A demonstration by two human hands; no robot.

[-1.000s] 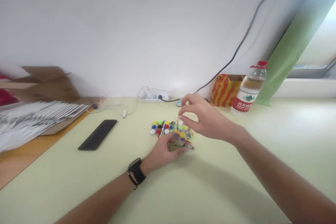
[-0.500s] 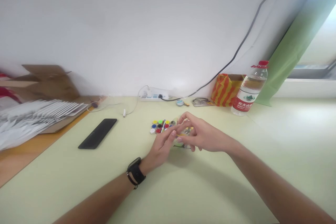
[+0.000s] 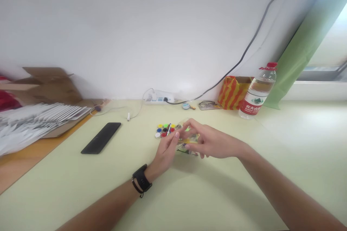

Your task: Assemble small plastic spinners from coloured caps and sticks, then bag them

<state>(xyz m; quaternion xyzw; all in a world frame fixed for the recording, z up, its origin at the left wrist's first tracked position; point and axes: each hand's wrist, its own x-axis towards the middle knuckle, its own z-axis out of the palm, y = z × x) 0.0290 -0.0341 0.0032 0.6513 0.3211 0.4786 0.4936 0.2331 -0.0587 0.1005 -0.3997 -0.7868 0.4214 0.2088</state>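
Both hands meet over a small clear plastic packet [image 3: 193, 139] with yellow, green and dark bits showing through it. My left hand [image 3: 166, 148] is closed on the packet's left side, thumb on top, with a black watch on its wrist. From the right, my right hand [image 3: 210, 140] curls its fingers around the packet, its index finger near the left fingertips and its thumb lower down. The fingers hide much of the packet. Just behind my left hand lie small paint pots [image 3: 165, 130] in several colours, with a thin brush [image 3: 169, 129] across them.
A black phone-like slab [image 3: 101, 138] lies to the left. Farther left are a cardboard box [image 3: 54, 85] and a stack of white packets [image 3: 40, 119]. Along the wall stand a power strip [image 3: 159, 98], glasses [image 3: 208, 104], a striped bag [image 3: 233, 93] and a large water bottle [image 3: 257, 94].
My right hand has shifted slightly right and down, and its thumb and index finger are a little farther apart. More of the packet's lower edge shows. My left hand stays nearly in place.
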